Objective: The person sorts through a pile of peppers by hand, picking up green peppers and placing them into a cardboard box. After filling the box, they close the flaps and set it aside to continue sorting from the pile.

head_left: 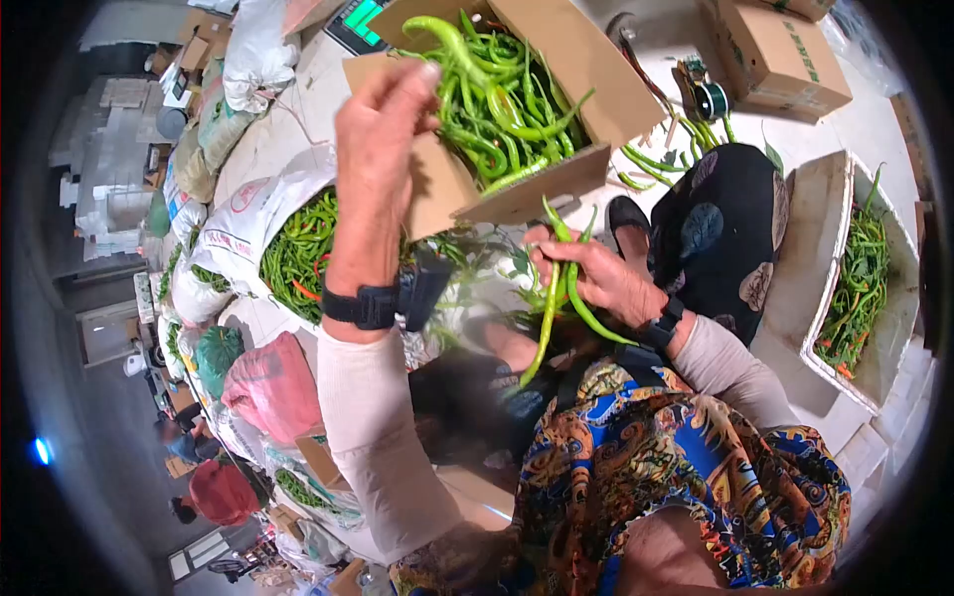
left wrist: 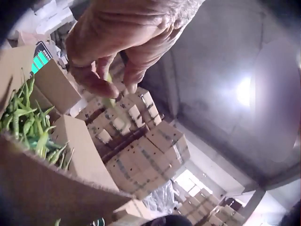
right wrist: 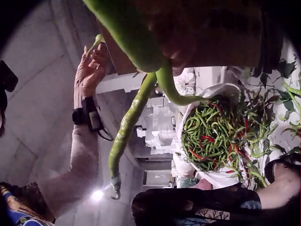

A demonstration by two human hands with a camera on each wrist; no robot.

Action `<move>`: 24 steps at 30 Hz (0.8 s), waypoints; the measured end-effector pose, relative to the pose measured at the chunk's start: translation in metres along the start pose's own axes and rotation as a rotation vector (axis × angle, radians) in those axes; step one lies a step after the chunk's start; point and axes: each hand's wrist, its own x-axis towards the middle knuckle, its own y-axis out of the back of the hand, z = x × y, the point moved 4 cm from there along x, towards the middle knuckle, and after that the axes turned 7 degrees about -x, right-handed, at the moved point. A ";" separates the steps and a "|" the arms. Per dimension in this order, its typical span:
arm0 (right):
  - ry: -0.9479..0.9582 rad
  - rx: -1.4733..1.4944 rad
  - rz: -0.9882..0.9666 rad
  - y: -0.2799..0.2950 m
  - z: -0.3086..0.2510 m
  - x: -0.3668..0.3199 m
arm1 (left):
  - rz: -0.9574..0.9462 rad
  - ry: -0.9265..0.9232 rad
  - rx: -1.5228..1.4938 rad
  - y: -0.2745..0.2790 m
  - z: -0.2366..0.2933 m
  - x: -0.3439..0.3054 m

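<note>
Stacked cartons and bulging sacks crowded the warehouse floor around us, and the work sat low on that floor, in front of the person's knees. We saw the left grip (head_left: 383, 109), a bare hand with a black strap at the wrist, raised over the open brown cardboard box (head_left: 542, 184). Its fingertips were pinched on the end of a single slim green chilli pepper (right wrist: 98, 39). The right grip (head_left: 601, 278) hung lower, near the lap, clenched around a small bunch of long green chilli peppers (head_left: 549, 313) that dangled from it.

The box already held a loose heap of green peppers (head_left: 497, 99) rising about to its rim, so we judged a fair share of the filling done. Much looked left to handle. The white woven sack (head_left: 243, 214) just beside the box was packed near its rolled mouth with green peppers and a few red ones, and both grips had peppers not yet laid down. A white foam crate (head_left: 830, 214), well apart on the right, held more green peppers with some red. We could not tell whether it belonged to the same work.
</note>
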 end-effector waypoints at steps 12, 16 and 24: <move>-0.025 0.095 -0.142 -0.016 0.002 0.001 | -0.476 0.341 0.410 0.001 -0.113 -0.188; -0.047 0.072 -0.159 -0.017 0.008 0.002 | -0.320 0.415 0.264 -0.004 -0.110 -0.190; -0.144 0.035 -0.148 -0.003 0.011 0.006 | -0.391 0.683 0.086 0.011 -0.121 -0.186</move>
